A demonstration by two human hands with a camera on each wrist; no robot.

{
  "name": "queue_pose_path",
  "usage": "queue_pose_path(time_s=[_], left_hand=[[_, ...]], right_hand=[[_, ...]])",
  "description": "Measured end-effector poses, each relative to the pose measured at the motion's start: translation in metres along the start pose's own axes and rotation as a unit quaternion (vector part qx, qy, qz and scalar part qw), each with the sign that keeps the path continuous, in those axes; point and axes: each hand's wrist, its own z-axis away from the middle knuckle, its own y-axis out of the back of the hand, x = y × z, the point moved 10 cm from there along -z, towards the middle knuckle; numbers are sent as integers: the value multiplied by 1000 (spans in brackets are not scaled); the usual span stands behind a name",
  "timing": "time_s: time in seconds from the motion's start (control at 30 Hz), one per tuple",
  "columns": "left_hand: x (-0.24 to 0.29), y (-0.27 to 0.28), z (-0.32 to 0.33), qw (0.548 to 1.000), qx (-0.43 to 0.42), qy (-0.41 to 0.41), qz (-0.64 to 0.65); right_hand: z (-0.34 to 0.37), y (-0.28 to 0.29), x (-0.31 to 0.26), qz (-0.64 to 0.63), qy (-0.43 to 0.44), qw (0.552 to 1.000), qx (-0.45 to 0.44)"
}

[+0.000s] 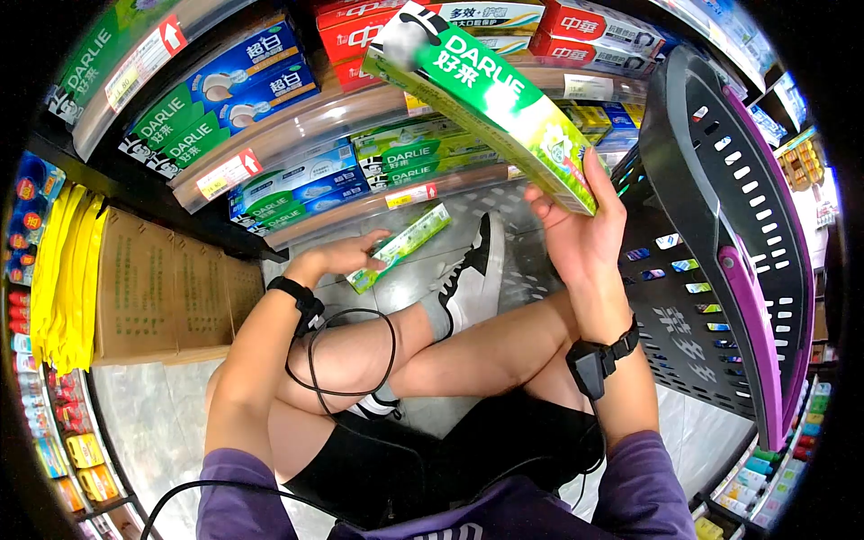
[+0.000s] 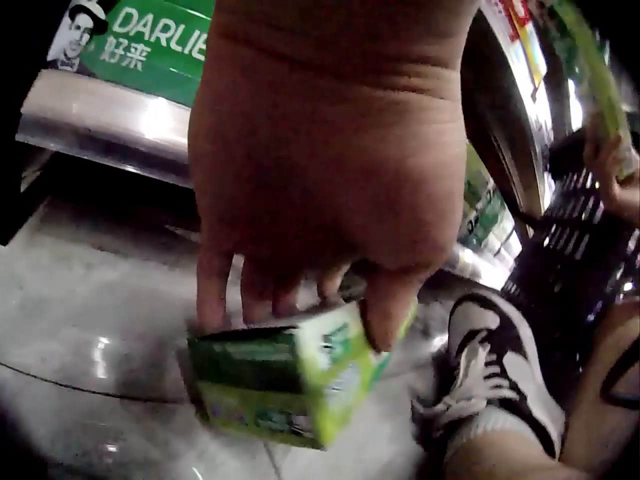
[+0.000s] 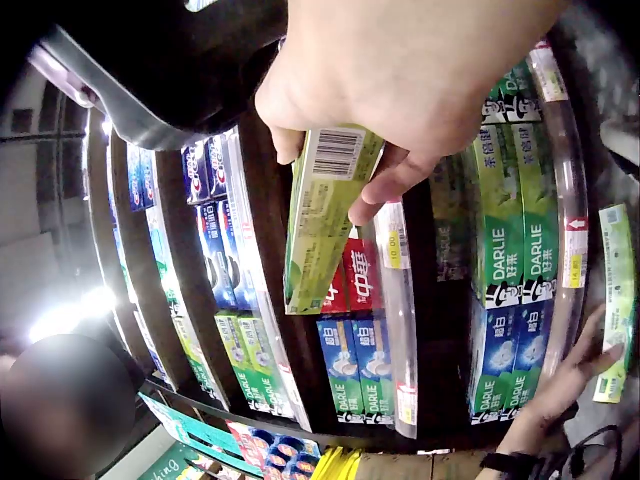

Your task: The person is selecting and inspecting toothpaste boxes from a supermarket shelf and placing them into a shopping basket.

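Note:
In the head view my right hand (image 1: 585, 234) grips the lower end of a green Darlie toothpaste box (image 1: 490, 108), raised and tilted before the shelves. The barcode side of that box (image 3: 330, 215) shows in the right wrist view, thumb and fingers on opposite sides. Low over the floor, my left hand (image 1: 342, 255) pinches a second green-and-yellow toothpaste box (image 1: 409, 245). From the left wrist, fingers and thumb straddle this box (image 2: 290, 385), its end facing the camera.
Shelves (image 1: 333, 117) hold stacked toothpaste boxes. A black shopping basket (image 1: 684, 270) with a purple handle (image 1: 756, 333) stands at the right. Brown cartons (image 1: 171, 288) and yellow bags (image 1: 67, 279) are at the left. A shoe (image 1: 472, 279) rests close to the left hand's box.

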Motion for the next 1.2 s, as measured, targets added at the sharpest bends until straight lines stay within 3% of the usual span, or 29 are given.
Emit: queue_pose_path(time_s=[0.03, 0.1, 0.23, 0.37, 0.43, 0.47, 0.53, 0.73, 0.8, 0.83, 0.97, 1.03, 1.2], left_hand=[[-2, 1, 0, 1000, 0, 1, 0], [4, -10, 1, 953, -76, -25, 292], [-13, -3, 5, 950, -43, 18, 310], [-22, -8, 9, 923, -61, 76, 371], [-6, -6, 17, 903, -112, 84, 407], [2, -3, 21, 903, -113, 84, 406], [5, 6, 28, 953, -84, 109, 269], [21, -2, 34, 951, -132, 101, 262], [7, -13, 22, 918, -148, 105, 353], [-9, -6, 23, 939, -81, 161, 294], [-18, 5, 24, 940, -27, 165, 297], [12, 13, 15, 991, -43, -14, 127], [35, 7, 14, 996, -35, -68, 51]], right_hand=[[0, 0, 0, -5, -1, 1000, 6], [1, 0, -1, -8, 0, 1000, 11], [0, 1, 0, 4, 1, 1000, 12], [1, 2, 0, 9, 0, 1000, 16], [1, 2, -1, 5, -2, 1000, 10], [1, 1, -1, 1, -4, 1000, 4], [1, 1, -1, 3, -2, 1000, 6], [1, 0, 1, 9, -5, 1000, 6], [1, -1, 1, 9, -5, 1000, 2], [1, -2, 1, 11, -4, 1000, 0], [1, -4, 1, 28, -1, 1000, -2], [1, -4, 3, 34, -8, 999, 3], [1, 0, 8, 50, -23, 998, 4]])
